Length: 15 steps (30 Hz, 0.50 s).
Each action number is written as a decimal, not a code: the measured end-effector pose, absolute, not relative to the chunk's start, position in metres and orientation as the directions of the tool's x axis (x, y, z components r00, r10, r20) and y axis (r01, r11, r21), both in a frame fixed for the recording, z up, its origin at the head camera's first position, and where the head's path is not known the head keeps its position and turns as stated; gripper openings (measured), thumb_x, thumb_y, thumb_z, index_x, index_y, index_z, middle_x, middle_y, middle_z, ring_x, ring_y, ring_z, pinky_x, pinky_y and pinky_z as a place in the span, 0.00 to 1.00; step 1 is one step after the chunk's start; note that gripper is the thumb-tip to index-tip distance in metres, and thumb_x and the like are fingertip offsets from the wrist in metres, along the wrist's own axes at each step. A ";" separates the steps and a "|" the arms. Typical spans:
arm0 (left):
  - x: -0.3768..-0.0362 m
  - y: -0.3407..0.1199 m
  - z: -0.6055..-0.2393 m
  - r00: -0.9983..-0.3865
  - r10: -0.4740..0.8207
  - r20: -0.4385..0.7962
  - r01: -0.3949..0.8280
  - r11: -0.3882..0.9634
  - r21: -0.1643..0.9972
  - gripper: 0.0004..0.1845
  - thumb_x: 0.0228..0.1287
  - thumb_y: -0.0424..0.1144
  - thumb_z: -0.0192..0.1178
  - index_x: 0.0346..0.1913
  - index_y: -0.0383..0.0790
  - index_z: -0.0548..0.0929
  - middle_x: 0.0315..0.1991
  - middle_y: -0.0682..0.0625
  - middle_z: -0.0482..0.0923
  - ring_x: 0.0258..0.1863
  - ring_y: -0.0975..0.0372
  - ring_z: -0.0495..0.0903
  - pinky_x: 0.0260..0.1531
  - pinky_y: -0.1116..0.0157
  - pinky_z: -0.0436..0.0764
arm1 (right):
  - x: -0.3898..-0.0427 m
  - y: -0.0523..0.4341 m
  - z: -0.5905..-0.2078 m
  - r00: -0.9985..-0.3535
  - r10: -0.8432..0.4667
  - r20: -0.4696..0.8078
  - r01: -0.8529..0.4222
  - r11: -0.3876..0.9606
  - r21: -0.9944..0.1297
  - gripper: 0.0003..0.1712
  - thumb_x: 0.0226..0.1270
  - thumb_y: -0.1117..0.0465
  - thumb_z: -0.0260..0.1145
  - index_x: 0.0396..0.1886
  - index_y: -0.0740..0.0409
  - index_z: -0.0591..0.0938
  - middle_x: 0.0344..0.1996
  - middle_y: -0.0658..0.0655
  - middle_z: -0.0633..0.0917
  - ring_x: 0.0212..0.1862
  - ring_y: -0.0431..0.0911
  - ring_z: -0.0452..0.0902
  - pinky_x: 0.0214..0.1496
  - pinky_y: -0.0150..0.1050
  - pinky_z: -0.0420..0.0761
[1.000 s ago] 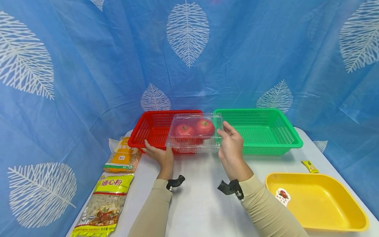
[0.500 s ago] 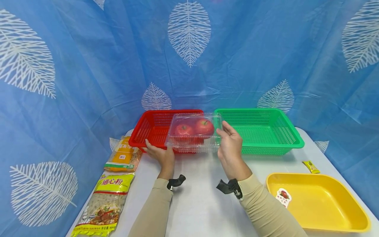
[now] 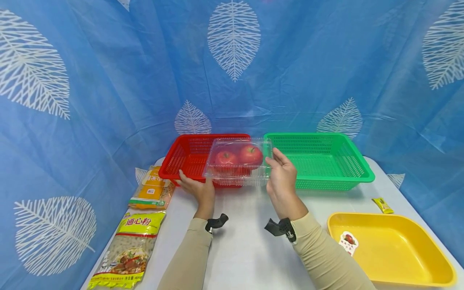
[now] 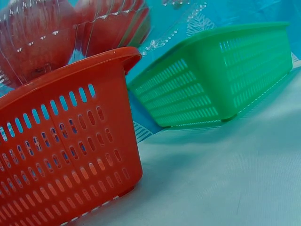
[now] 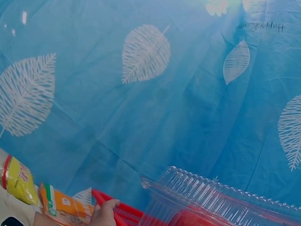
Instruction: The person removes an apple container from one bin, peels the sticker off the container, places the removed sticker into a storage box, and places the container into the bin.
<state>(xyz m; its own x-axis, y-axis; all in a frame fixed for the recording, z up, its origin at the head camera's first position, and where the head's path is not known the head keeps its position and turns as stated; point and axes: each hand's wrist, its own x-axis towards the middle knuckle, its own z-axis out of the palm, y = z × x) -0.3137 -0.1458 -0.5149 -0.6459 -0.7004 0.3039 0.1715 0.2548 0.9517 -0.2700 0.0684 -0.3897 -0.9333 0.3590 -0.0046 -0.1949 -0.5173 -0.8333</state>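
Observation:
A clear plastic clamshell box [image 3: 237, 172] with two red apples [image 3: 251, 155] inside is held up over the gap between the baskets in the head view. My right hand [image 3: 284, 181] pinches its right edge between thumb and fingers. My left hand [image 3: 198, 193] is at the front rim of the red basket [image 3: 174, 176], just left of the box's lower corner. Its fingers look extended against the basket; whether they touch the box cannot be made out. From the left wrist, the apples [image 4: 35, 40] show through the plastic above the red basket [image 4: 70, 141].
Right of the box stands a green basket [image 3: 357, 169]. A yellow tray [image 3: 391, 249] lies at front right, with a small yellow packet [image 3: 382, 205] behind it. Along the left edge lie an orange food bag [image 3: 152, 191] and a pasta bag [image 3: 127, 249]. Blue cloth [image 3: 290, 72] hangs behind.
The head view has turned slightly, so the scene sits a little further right. Both hands and the clamshell box stay in nearly the same place.

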 end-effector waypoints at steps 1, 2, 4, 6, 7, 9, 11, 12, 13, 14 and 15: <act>-0.314 -0.146 -0.515 -0.645 -0.701 0.304 0.173 0.254 0.952 0.59 0.62 0.45 0.73 0.85 0.51 0.42 0.84 0.45 0.28 0.81 0.52 0.34 0.76 0.41 0.50 | -0.270 0.068 -0.390 -0.933 0.359 -0.006 -0.193 -0.516 -0.834 0.31 0.72 0.79 0.63 0.74 0.70 0.73 0.72 0.62 0.71 0.75 0.50 0.62 0.69 0.31 0.69; -0.314 -0.146 -0.515 -0.645 -0.701 0.303 0.173 0.253 0.952 0.59 0.61 0.45 0.73 0.85 0.51 0.42 0.84 0.44 0.28 0.81 0.52 0.34 0.76 0.41 0.50 | -0.271 0.068 -0.391 -0.934 0.358 -0.008 -0.191 -0.517 -0.835 0.31 0.72 0.79 0.63 0.74 0.70 0.73 0.72 0.62 0.71 0.75 0.50 0.62 0.69 0.31 0.69; -0.314 -0.146 -0.515 -0.643 -0.703 0.303 0.175 0.250 0.952 0.59 0.61 0.45 0.73 0.85 0.49 0.43 0.84 0.44 0.27 0.81 0.51 0.33 0.76 0.41 0.48 | -0.272 0.067 -0.391 -0.934 0.357 -0.013 -0.185 -0.515 -0.837 0.31 0.72 0.79 0.63 0.73 0.69 0.74 0.73 0.62 0.71 0.75 0.50 0.62 0.69 0.32 0.69; -0.314 -0.145 -0.515 -0.637 -0.707 0.308 0.180 0.252 0.951 0.58 0.60 0.43 0.72 0.85 0.46 0.44 0.84 0.43 0.27 0.81 0.50 0.33 0.76 0.40 0.47 | -0.272 0.066 -0.392 -0.935 0.356 -0.012 -0.184 -0.513 -0.838 0.30 0.72 0.78 0.62 0.73 0.69 0.74 0.73 0.61 0.70 0.76 0.49 0.62 0.70 0.32 0.68; -0.315 -0.146 -0.515 -0.635 -0.707 0.310 0.179 0.256 0.950 0.57 0.61 0.42 0.72 0.84 0.44 0.44 0.84 0.43 0.27 0.81 0.49 0.33 0.76 0.40 0.46 | -0.273 0.065 -0.393 -0.934 0.357 -0.011 -0.187 -0.515 -0.837 0.30 0.72 0.79 0.62 0.73 0.69 0.74 0.72 0.61 0.71 0.75 0.49 0.63 0.70 0.32 0.68; -0.315 -0.146 -0.516 -0.629 -0.709 0.319 0.177 0.269 0.947 0.56 0.61 0.42 0.71 0.84 0.43 0.44 0.84 0.41 0.27 0.81 0.48 0.33 0.76 0.40 0.46 | -0.273 0.064 -0.394 -0.934 0.357 -0.011 -0.186 -0.513 -0.838 0.30 0.72 0.79 0.62 0.72 0.69 0.74 0.72 0.62 0.71 0.75 0.49 0.63 0.70 0.32 0.68; -0.316 -0.146 -0.516 -0.624 -0.711 0.324 0.172 0.279 0.945 0.56 0.63 0.44 0.71 0.84 0.44 0.44 0.84 0.40 0.28 0.81 0.48 0.34 0.76 0.40 0.47 | -0.274 0.063 -0.394 -0.933 0.359 -0.009 -0.190 -0.514 -0.837 0.30 0.72 0.79 0.62 0.72 0.69 0.75 0.71 0.62 0.71 0.75 0.49 0.63 0.70 0.32 0.68; -0.316 -0.146 -0.516 -0.623 -0.712 0.325 0.172 0.280 0.944 0.56 0.64 0.46 0.71 0.84 0.44 0.44 0.84 0.40 0.28 0.81 0.48 0.34 0.76 0.40 0.48 | -0.274 0.062 -0.394 -0.932 0.362 -0.007 -0.193 -0.515 -0.835 0.30 0.71 0.79 0.63 0.72 0.69 0.75 0.71 0.62 0.71 0.75 0.49 0.64 0.70 0.32 0.68; -0.316 -0.146 -0.516 -0.622 -0.711 0.326 0.172 0.283 0.944 0.56 0.64 0.48 0.71 0.84 0.45 0.44 0.84 0.40 0.29 0.81 0.48 0.35 0.76 0.39 0.48 | -0.274 0.062 -0.395 -0.932 0.363 -0.008 -0.192 -0.514 -0.836 0.30 0.71 0.79 0.63 0.72 0.69 0.75 0.71 0.61 0.71 0.75 0.49 0.64 0.70 0.33 0.69; -0.316 -0.146 -0.515 -0.621 -0.711 0.328 0.173 0.284 0.943 0.57 0.64 0.50 0.72 0.84 0.46 0.44 0.84 0.40 0.29 0.81 0.48 0.35 0.76 0.39 0.48 | -0.275 0.061 -0.395 -0.932 0.363 -0.008 -0.193 -0.513 -0.836 0.30 0.71 0.79 0.63 0.72 0.69 0.75 0.71 0.61 0.71 0.75 0.49 0.64 0.70 0.33 0.69; -0.317 -0.146 -0.515 -0.620 -0.712 0.330 0.175 0.284 0.943 0.57 0.64 0.51 0.72 0.84 0.46 0.44 0.84 0.40 0.29 0.81 0.48 0.35 0.76 0.40 0.47 | -0.275 0.061 -0.395 -0.931 0.364 -0.006 -0.196 -0.514 -0.835 0.30 0.71 0.79 0.64 0.72 0.69 0.76 0.71 0.61 0.71 0.74 0.49 0.64 0.70 0.33 0.69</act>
